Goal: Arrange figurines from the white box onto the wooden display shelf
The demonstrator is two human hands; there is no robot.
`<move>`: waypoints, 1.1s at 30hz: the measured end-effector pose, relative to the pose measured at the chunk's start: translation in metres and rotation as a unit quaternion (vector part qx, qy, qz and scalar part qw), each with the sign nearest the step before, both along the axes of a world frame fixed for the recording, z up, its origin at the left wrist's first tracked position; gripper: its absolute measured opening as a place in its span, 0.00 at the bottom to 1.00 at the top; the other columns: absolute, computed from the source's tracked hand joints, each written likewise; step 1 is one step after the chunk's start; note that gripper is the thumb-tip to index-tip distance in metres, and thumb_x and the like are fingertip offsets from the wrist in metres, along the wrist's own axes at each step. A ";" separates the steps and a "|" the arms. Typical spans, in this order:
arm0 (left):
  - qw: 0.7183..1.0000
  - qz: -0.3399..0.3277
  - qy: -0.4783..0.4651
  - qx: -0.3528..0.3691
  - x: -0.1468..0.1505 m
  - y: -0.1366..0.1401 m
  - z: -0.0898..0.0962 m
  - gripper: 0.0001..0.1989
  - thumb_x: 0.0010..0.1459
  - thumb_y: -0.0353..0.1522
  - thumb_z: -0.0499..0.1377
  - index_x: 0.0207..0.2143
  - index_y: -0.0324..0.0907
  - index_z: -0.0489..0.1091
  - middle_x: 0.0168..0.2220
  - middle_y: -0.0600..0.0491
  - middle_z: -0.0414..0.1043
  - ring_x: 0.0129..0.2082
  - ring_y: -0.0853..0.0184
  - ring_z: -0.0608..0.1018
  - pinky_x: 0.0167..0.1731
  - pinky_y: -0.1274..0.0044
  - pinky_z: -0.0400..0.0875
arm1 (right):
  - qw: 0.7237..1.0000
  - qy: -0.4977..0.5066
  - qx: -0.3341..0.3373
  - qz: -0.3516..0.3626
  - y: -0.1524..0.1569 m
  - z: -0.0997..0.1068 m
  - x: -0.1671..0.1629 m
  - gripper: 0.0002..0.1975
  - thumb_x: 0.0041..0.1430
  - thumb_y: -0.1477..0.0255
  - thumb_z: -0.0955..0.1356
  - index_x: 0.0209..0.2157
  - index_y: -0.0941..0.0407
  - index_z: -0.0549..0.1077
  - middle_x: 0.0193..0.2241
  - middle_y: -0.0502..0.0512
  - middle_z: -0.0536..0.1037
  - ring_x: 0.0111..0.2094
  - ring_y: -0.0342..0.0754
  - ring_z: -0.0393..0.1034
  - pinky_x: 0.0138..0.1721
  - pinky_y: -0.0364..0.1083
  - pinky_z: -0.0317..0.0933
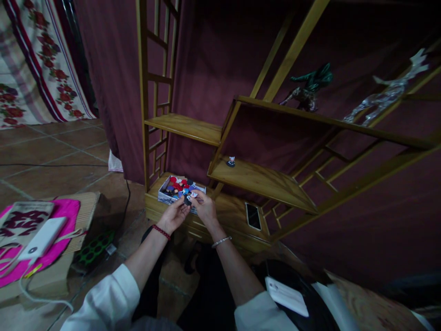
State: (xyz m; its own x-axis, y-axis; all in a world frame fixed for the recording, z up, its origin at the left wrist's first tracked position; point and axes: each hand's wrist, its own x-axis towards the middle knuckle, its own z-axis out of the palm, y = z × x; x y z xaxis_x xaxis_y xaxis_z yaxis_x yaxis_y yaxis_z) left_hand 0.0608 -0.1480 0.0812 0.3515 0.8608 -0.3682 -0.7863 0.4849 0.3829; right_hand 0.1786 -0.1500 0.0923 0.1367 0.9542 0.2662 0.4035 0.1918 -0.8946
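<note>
A small white figurine (pixel 193 195) with a dark round base is held between both hands, in front of an open box. My left hand (pixel 175 215) is closed on the dark base from the left. From the right, the fingers of my right hand (pixel 206 209) pinch the white part. Just behind them, the box (pixel 165 196) holds several small red, blue and dark figures and sits on the low wooden cabinet. Another small figurine (pixel 231 161) on a dark base stands upright on the middle shelf (pixel 258 179).
A phone (pixel 253 215) lies on the cabinet top at right. Higher up stand a dark green statue (pixel 310 87) and a clear statue (pixel 387 89). At left, a cardboard box (pixel 51 276) bears a pink cloth and a white power bank (pixel 44 237). A white device (pixel 286 296) lies lower right.
</note>
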 end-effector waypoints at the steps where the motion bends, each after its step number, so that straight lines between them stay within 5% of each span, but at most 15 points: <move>1: 1.000 0.000 -0.002 0.000 0.000 0.000 -0.001 0.04 0.55 0.28 0.55 0.28 0.35 0.67 0.24 0.51 0.71 0.22 0.74 0.73 0.24 0.83 0.70 | 1.000 -0.003 0.000 0.000 0.000 0.000 0.000 0.13 0.47 0.70 0.66 0.37 0.53 0.73 0.27 0.49 0.77 0.27 0.44 0.71 0.32 0.43 0.66; 33: 1.000 -0.028 -0.014 -0.001 -0.002 -0.002 0.000 0.07 0.57 0.29 0.53 0.30 0.33 0.67 0.23 0.49 0.71 0.22 0.72 0.75 0.22 0.84 0.71 | 1.000 0.024 -0.013 0.013 -0.003 0.004 -0.002 0.13 0.46 0.68 0.65 0.36 0.55 0.71 0.25 0.49 0.77 0.22 0.43 0.70 0.27 0.42 0.66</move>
State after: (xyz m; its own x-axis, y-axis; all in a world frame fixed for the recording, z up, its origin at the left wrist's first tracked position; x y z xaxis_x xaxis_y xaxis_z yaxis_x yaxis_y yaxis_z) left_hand 0.0590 -0.1499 0.0807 0.4089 0.8392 -0.3585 -0.7686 0.5285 0.3605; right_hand 0.1768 -0.1528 0.0965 0.1237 0.9642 0.2347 0.3544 0.1780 -0.9180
